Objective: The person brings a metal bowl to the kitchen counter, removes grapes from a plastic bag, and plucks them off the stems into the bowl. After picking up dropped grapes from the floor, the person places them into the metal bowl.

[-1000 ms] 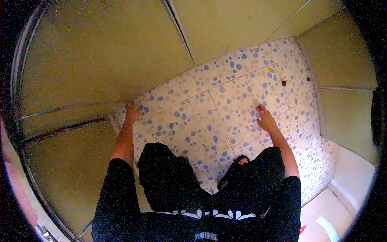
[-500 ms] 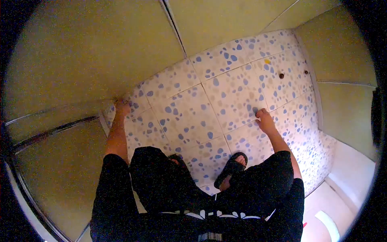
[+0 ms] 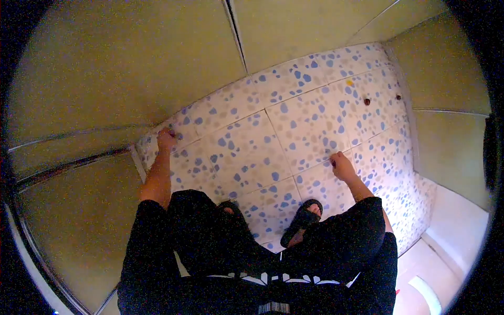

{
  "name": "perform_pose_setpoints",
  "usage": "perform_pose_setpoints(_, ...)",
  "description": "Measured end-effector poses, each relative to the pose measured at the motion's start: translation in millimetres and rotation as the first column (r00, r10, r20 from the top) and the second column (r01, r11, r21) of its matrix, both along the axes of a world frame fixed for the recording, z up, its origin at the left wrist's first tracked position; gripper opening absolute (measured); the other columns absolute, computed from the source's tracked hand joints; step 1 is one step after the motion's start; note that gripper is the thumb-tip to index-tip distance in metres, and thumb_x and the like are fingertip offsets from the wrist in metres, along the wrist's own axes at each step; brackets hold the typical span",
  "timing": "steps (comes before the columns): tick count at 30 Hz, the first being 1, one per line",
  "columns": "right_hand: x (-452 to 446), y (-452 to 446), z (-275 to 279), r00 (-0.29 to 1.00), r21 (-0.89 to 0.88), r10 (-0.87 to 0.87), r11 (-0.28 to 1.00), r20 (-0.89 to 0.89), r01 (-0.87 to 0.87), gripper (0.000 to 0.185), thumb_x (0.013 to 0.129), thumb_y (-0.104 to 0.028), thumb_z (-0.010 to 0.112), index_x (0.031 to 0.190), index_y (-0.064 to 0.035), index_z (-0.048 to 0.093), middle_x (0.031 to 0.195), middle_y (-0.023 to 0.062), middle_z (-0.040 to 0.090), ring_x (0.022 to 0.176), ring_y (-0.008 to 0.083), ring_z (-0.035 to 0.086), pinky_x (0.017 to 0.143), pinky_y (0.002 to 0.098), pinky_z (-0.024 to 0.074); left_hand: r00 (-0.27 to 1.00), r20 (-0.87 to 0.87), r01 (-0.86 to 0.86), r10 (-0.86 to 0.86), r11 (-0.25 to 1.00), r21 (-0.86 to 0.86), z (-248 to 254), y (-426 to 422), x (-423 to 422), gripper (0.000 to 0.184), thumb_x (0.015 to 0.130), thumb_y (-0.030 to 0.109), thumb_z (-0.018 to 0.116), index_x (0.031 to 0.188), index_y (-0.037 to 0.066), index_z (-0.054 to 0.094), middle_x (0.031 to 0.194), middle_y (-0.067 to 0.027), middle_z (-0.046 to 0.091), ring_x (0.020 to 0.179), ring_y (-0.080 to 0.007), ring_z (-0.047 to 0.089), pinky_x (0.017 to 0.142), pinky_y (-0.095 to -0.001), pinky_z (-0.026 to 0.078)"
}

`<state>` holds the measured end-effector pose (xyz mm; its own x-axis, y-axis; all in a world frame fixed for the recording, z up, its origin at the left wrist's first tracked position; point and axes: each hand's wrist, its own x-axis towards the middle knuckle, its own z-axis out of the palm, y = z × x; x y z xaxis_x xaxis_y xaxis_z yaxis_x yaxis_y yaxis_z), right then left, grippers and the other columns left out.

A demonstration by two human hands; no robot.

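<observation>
My left hand (image 3: 167,139) is low over the speckled tile floor (image 3: 247,152), near the foot of the yellowish panel on the left. Its fingers are curled, with something dark by the fingertips that I cannot make out. My right hand (image 3: 343,167) hangs over the floor in front of my right foot, its fingers closed. A small dark spot shows at its fingertips, too small to name. Ahead of this hand a small round brown thing (image 3: 367,102) lies on the tiles. A smaller dark one (image 3: 398,97) is near the right panel's base.
Yellowish panels (image 3: 131,68) rise on the left and far side, and another panel (image 3: 451,142) on the right. A yellow spot (image 3: 349,83) marks the far tiles. My feet in black sandals (image 3: 302,223) stand on the floor. Bright light falls at lower right.
My left hand has come away from the panel's foot, slightly to the right, and its fingers look more curled. The right hand has drawn back a little toward me.
</observation>
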<state>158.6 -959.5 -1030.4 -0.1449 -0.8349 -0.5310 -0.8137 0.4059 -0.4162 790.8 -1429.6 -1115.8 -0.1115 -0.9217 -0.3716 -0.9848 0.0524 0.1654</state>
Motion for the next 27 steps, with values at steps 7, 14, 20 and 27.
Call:
perform_pose_setpoints(7, -6.3, -8.7, 14.2, 0.968, -0.03, -0.244, 0.969, 0.049, 0.246, 0.041, 0.076, -0.005, 0.068, 0.116, -0.0063, 0.059, 0.112, 0.0198, 0.057, 0.107, 0.0422, 0.06, 0.09, 0.049, 0.0529, 0.867, -0.246, 0.425, -0.433, 0.901, -0.089, 37.5, 12.5, -139.3, 0.077, 0.077, 0.026, 0.078, 0.147, 0.013, 0.048, 0.124, -0.0258, 0.061, 0.114, -0.0402, 0.06, 0.093, -0.045, 0.053)
perform_pose_setpoints(14, -25.6, -20.9, 28.3, 0.947, -0.13, -0.32, 0.94, -0.007, 0.316, 0.047, 0.076, -0.007, 0.071, 0.121, -0.0091, 0.059, 0.117, 0.0209, 0.052, 0.1, 0.0414, 0.062, 0.085, 0.0475, 0.0545, 0.704, -0.156, 0.681, -0.693, 0.721, -0.13, 81.4, 35.8, -278.4, 0.085, 0.076, 0.014, 0.074, 0.153, 0.013, 0.039, 0.144, -0.0356, 0.043, 0.126, -0.0452, 0.054, 0.103, -0.0444, 0.049)
perform_pose_setpoints(20, -24.6, 12.6, 10.8, 0.858, -0.296, -0.508, 0.81, 0.074, 0.506, 0.035, 0.077, -0.004, 0.069, 0.111, -0.0042, 0.066, 0.107, 0.0169, 0.054, 0.089, 0.0335, 0.064, 0.08, 0.0406, 0.055, 0.759, -0.076, 0.638, -0.647, 0.762, -0.111, 29.8, 6.8, -295.3, 0.089, 0.072, 0.009, 0.071, 0.154, 0.006, 0.035, 0.143, -0.0284, 0.051, 0.131, -0.0419, 0.052, 0.107, -0.0468, 0.046)
perform_pose_setpoints(27, -23.8, 43.6, 19.0, 0.563, -0.141, -0.718, 0.56, 0.409, 0.816, 0.037, 0.076, -0.009, 0.079, 0.112, -0.0086, 0.071, 0.103, 0.0115, 0.069, 0.094, 0.0262, 0.068, 0.084, 0.0354, 0.0555, 0.926, 0.05, 0.377, -0.374, 0.922, -0.087, 38.6, 7.6, -329.3, 0.072, 0.079, 0.026, 0.069, 0.144, 0.004, 0.048, 0.139, -0.0244, 0.057, 0.128, -0.0406, 0.055, 0.105, -0.0477, 0.047)
